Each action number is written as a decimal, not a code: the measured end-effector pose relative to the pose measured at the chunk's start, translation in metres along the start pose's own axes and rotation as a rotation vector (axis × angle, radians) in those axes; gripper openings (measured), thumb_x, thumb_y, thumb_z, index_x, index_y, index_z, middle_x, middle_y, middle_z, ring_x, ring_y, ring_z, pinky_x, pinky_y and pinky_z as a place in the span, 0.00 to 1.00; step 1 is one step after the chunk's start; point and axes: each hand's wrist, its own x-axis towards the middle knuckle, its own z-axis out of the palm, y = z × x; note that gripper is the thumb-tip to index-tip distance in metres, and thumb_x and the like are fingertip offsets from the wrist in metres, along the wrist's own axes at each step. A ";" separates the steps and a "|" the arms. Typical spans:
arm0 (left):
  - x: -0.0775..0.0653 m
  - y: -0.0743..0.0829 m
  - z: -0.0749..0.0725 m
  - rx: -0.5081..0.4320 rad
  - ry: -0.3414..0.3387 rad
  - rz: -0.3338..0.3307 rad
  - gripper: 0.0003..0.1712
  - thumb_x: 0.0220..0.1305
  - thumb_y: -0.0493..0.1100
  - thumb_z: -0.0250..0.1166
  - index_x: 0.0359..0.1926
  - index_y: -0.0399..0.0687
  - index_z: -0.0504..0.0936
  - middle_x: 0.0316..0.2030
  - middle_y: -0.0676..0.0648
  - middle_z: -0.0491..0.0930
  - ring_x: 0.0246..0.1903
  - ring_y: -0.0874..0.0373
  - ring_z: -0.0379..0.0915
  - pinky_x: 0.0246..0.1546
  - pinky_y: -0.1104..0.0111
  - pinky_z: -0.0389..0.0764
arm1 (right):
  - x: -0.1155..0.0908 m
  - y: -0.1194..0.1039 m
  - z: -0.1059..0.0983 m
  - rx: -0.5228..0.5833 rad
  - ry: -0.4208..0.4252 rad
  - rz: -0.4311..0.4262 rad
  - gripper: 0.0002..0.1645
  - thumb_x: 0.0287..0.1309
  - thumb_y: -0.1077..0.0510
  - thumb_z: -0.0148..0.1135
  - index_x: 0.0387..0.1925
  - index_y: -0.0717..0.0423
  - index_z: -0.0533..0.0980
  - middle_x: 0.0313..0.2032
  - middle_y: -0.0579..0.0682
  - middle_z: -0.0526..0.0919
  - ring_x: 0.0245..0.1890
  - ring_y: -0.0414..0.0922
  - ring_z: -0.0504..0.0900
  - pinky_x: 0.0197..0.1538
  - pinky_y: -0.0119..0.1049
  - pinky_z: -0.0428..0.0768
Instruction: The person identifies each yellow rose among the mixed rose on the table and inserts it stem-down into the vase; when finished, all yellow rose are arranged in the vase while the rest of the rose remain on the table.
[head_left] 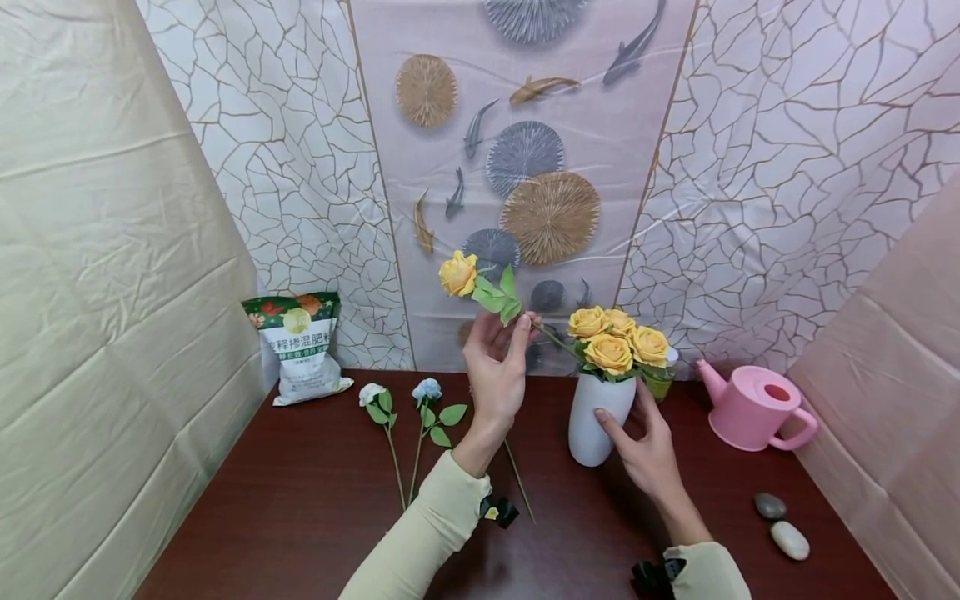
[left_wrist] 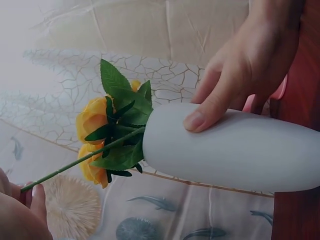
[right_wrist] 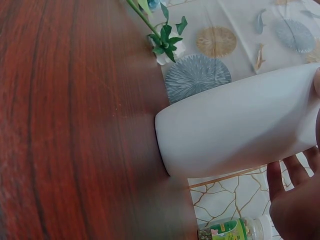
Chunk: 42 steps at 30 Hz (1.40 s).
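Between thumb and fingers, my left hand [head_left: 497,379] pinches the green stem of a yellow rose [head_left: 458,273]. The bloom leans out to the left, with leaves just below it. In the left wrist view the stem [left_wrist: 80,161] slants into the mouth of a white vase [left_wrist: 225,150]. Several yellow roses [head_left: 609,353] fill the vase top. My right hand [head_left: 651,450] holds the vase from its right side, thumb on the front and fingers behind. The vase base is at the tabletop in the right wrist view.
A white rose [head_left: 371,394] and a blue rose [head_left: 427,389] lie left, with another stem [head_left: 519,482] nearby. A fertilizer bag [head_left: 307,354] stands back left. Rightward are a pink watering can [head_left: 750,408], a dark stone [head_left: 770,506] and a pale stone [head_left: 790,541]. A green-labelled jar [right_wrist: 230,231] stands behind the vase.
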 end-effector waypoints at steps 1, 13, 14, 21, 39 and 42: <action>0.000 0.000 0.000 0.010 0.001 0.009 0.14 0.71 0.39 0.63 0.55 0.40 0.77 0.46 0.32 0.83 0.46 0.38 0.83 0.49 0.55 0.86 | 0.000 0.000 0.000 0.001 -0.001 -0.001 0.49 0.62 0.53 0.70 0.78 0.40 0.56 0.67 0.53 0.74 0.58 0.30 0.75 0.57 0.19 0.74; -0.006 0.006 0.009 0.059 -0.046 0.093 0.12 0.69 0.30 0.61 0.53 0.38 0.78 0.43 0.29 0.83 0.43 0.34 0.83 0.45 0.49 0.86 | 0.001 0.001 -0.001 -0.001 -0.003 -0.004 0.49 0.62 0.52 0.70 0.78 0.40 0.55 0.68 0.51 0.73 0.59 0.29 0.74 0.56 0.18 0.74; -0.007 0.008 0.010 0.064 -0.055 0.086 0.12 0.69 0.30 0.61 0.52 0.38 0.78 0.43 0.29 0.83 0.43 0.33 0.83 0.45 0.47 0.85 | 0.001 0.001 -0.001 -0.002 -0.004 -0.003 0.49 0.62 0.52 0.70 0.78 0.40 0.55 0.68 0.52 0.73 0.59 0.29 0.74 0.56 0.18 0.74; -0.025 0.003 0.014 0.137 -0.119 0.027 0.06 0.69 0.30 0.62 0.45 0.33 0.76 0.42 0.30 0.84 0.43 0.38 0.85 0.45 0.54 0.87 | 0.001 0.001 -0.001 -0.011 0.001 0.004 0.49 0.62 0.52 0.70 0.78 0.40 0.55 0.68 0.52 0.73 0.59 0.32 0.74 0.57 0.19 0.74; -0.052 -0.057 0.023 0.450 -0.231 -0.039 0.11 0.70 0.45 0.65 0.52 0.56 0.82 0.41 0.49 0.88 0.41 0.59 0.87 0.41 0.73 0.86 | 0.000 0.002 -0.002 0.017 -0.006 -0.021 0.46 0.62 0.54 0.70 0.77 0.41 0.58 0.66 0.52 0.75 0.57 0.28 0.76 0.55 0.21 0.76; -0.053 -0.056 0.024 0.435 -0.235 -0.070 0.20 0.68 0.47 0.67 0.60 0.62 0.78 0.47 0.51 0.87 0.46 0.61 0.85 0.45 0.71 0.86 | 0.002 0.010 0.000 0.020 -0.013 -0.016 0.47 0.63 0.53 0.69 0.77 0.36 0.57 0.66 0.50 0.74 0.58 0.30 0.76 0.55 0.21 0.76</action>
